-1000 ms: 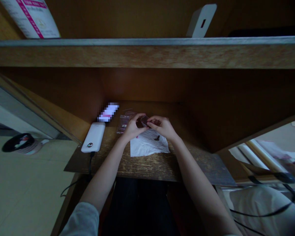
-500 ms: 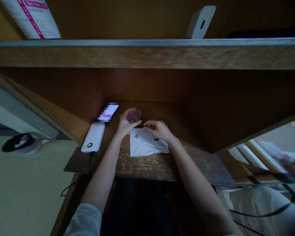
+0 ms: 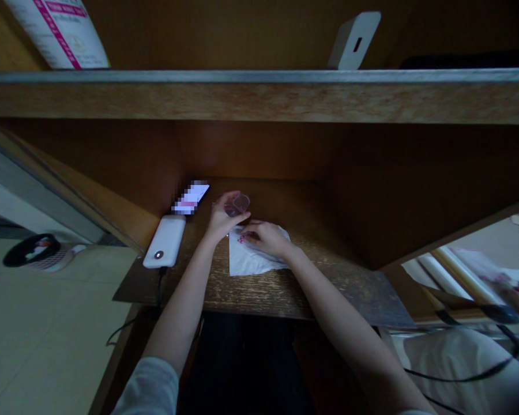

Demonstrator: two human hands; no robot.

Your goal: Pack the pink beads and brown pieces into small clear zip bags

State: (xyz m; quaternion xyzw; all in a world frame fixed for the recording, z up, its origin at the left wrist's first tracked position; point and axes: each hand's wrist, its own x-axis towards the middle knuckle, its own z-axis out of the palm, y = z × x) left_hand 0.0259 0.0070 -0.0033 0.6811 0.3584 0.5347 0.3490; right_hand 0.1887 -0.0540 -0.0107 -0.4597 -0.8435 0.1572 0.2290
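Observation:
My left hand is closed around a small clear plastic container, held tilted above the back of the desk board with its mouth toward the right. Below and to the right, my right hand rests low over a white tissue. Its fingers are drawn together beside a few small pink pieces lying on that tissue. What its fingertips hold, if anything, is too small to make out. The hand covers the right part of the tissue.
Left of my hands, a white power bank with a cable lies before a lit phone. A shelf edge crosses above, bearing a white box and a pink-striped bottle. A basket stands on the floor.
My right hand has moved left and down onto the tissue, close to the pink pieces, and now covers a small dark spot there. My left hand and the container have hardly moved.

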